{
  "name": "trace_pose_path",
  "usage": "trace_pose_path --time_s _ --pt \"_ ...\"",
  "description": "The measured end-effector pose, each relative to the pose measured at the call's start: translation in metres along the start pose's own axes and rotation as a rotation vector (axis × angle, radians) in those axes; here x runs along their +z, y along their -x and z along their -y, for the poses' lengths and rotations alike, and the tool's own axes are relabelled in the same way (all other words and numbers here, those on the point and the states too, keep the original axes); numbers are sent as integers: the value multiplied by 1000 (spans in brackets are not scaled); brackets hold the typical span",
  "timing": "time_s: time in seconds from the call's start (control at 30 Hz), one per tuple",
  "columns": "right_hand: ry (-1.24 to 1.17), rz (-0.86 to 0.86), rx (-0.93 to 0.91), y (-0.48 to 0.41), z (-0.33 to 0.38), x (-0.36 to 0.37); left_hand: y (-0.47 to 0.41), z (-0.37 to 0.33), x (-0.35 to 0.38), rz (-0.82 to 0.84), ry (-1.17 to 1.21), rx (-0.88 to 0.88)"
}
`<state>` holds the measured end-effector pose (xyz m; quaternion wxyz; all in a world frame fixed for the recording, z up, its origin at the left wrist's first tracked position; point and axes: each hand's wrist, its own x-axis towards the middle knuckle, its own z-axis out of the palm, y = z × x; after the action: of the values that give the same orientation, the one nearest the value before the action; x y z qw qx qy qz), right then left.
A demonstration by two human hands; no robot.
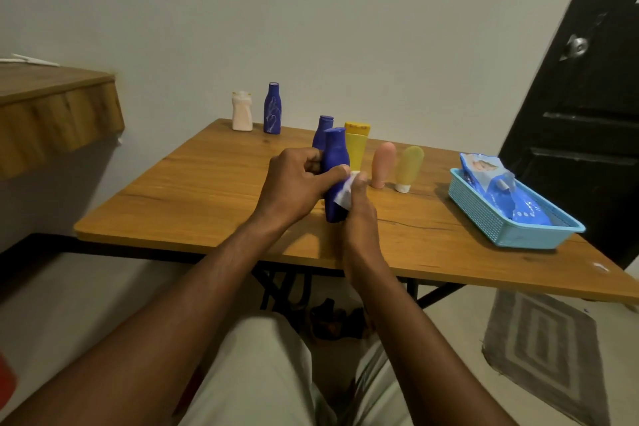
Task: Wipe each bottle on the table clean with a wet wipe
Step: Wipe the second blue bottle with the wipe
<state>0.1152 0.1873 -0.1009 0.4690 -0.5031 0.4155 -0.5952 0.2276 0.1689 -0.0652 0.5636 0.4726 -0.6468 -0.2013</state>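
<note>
— Where's the light-blue plastic mesh basket (484, 214)?
— On the wooden surface (173, 201), with the blue wet-wipe pack (511, 197) in it.
— And left of the basket?
— Nearest is the pale-green soft tube (409, 166), then the pink soft tube (382, 164), then the yellow plastic tube (356, 145). Farther left and behind stand the dark-blue plastic bottle (272, 109) and the white plastic bottle (242, 112).

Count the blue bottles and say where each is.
3. The far blue bottle stands by the white bottle; the middle blue bottle stands behind the held blue bottle, which the left hand grips. None seems hidden.
</note>
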Motion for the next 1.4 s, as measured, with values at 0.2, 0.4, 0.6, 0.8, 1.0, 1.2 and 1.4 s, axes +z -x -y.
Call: trace_pose_path --time_s 0.2,0.4,0.6,0.8,1.0,1.2,1.4 --pt "-687 -102 195 18 6 -2 1 2 0 -122 90 -9" --pt "-734 -81 197 38 2 -4 4 -2 5 -124 55 23" --pt "-666 -139 175 13 12 -11 10 -5 10 -105 19 76" --pt "-136 -61 84 39 -1 9 9 -2 7 -203 -28 92" --pt "115 17 -211 28 -12 21 11 -4 3 -209 -49 68" --pt "-81 -68 -5 -4 3 6 11 -10 1 -152 54 44" --pt "-749 -69 412 -6 16 -10 7 -7 -1 -154 114 49"
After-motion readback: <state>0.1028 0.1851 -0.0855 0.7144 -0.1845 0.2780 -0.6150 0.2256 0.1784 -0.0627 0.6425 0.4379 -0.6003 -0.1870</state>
